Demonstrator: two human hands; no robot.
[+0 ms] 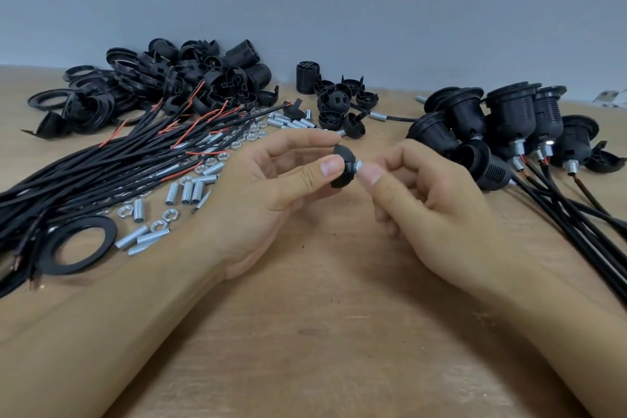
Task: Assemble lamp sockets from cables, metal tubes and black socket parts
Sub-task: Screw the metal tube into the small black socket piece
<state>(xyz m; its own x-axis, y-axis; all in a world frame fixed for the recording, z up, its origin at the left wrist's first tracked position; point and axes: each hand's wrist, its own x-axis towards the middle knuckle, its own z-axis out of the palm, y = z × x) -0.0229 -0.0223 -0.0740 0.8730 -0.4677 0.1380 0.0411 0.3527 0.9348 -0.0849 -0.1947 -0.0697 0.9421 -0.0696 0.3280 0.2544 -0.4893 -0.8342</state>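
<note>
Black plastic, dome-shaped, a socket cap (343, 166) is being held above a wooden table (305, 332). The left hand (271, 187) is pinching the cap between thumb and fingers. The right hand (431, 193) is pinching a short threaded metal tube (361, 166) that is sticking out of the cap's right side. Left of the cap, a bundle of black cables (101, 173) is lying among loose metal tubes and nuts (176, 200). Right of the cap, finished sockets (509, 132) are lying clustered with their cables attached. Beyond the cap, loose black socket parts (183, 78) are lying piled near the wall.
</note>
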